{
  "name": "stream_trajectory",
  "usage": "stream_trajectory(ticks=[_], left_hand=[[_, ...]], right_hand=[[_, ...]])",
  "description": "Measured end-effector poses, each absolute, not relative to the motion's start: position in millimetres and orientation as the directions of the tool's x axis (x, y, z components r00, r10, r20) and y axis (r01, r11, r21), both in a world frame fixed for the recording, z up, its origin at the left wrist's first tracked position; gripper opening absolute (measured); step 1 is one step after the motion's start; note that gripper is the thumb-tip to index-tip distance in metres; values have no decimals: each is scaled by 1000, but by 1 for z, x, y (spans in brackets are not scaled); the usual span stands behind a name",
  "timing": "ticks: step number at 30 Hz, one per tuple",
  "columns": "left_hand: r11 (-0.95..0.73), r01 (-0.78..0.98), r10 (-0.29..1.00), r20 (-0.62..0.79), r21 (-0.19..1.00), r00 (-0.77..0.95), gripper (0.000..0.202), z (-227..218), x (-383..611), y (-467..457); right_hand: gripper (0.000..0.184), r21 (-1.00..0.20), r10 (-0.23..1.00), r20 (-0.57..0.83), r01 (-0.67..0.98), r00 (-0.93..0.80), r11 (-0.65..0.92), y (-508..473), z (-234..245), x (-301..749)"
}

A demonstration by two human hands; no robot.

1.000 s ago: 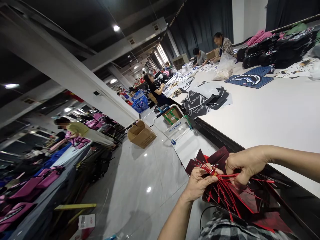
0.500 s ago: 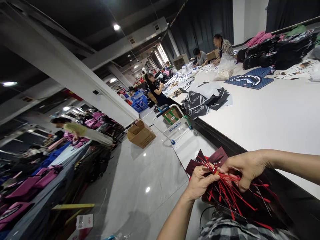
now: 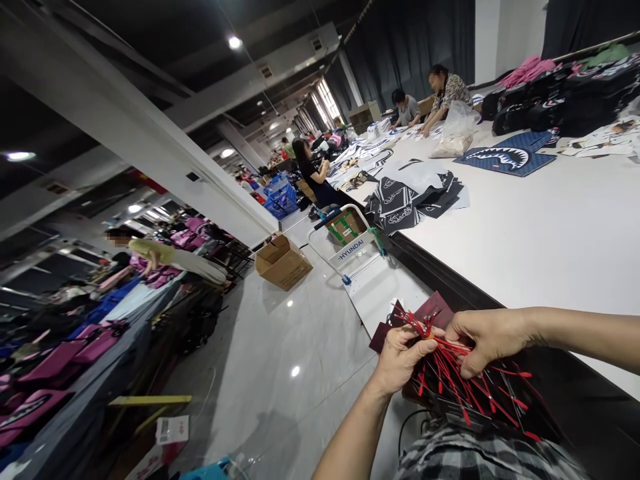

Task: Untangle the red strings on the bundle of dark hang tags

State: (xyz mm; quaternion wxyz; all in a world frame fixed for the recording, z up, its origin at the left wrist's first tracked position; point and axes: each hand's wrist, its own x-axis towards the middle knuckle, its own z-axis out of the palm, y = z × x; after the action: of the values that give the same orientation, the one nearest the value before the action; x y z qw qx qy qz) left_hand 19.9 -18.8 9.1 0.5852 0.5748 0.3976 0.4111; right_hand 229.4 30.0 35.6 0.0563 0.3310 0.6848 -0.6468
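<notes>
Head view: two hands, one bundle

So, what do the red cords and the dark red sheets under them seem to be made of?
Red cords: probably thin plastic or waxed string; they fan out stiffly. Dark red sheets: likely card or stiff fabric, matt, with flat sharp corners.

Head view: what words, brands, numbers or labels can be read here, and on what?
"HYUNDAI": on the white panel of the hand cart in the aisle.
Script prints on the black fabric pieces: too blurred to read.
Red print on the white package on the floor: too small to read.
</notes>
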Motion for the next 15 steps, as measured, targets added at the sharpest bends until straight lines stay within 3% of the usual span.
stream_trajectory(ticks=[6, 15], left_hand=[[61, -60, 945, -38, 996, 326, 40, 6, 20, -20], [108, 18, 949, -108, 994, 295, 50, 5, 21, -22]], right_hand=[[31, -905, 435, -410, 415, -802, -88, 28, 35, 228], [21, -871, 413, -490, 457, -768, -183, 23, 38, 231]])
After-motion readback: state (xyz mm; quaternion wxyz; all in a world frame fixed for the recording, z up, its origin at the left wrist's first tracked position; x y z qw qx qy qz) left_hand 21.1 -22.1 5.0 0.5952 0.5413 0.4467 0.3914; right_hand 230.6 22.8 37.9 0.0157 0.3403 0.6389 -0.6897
